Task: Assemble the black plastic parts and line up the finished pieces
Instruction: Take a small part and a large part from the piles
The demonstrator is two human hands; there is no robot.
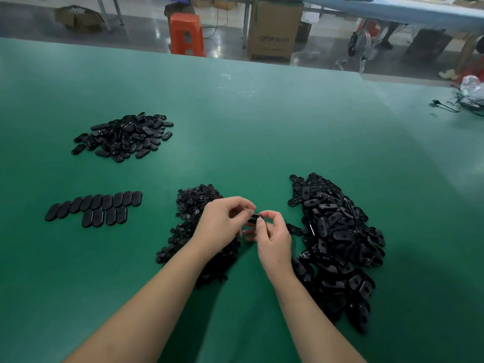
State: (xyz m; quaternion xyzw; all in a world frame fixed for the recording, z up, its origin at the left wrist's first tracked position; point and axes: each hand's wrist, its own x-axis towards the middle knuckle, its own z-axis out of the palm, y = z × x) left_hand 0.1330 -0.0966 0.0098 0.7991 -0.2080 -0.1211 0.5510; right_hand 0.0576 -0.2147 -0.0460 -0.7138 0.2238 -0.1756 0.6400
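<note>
Both hands, left hand (224, 218) and right hand (272, 233), pinch one black part (254, 218), mid-assembly; next, likely the rows (97, 208) at nine o'clock.

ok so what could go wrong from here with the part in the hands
The black part is pinched only at fingertips by the left hand and right hand; it could slip and vanish among the small-parts pile below. The big pile lies close beside the right forearm and could get scattered. The finished rows sit a reach away across the left arm.
</note>
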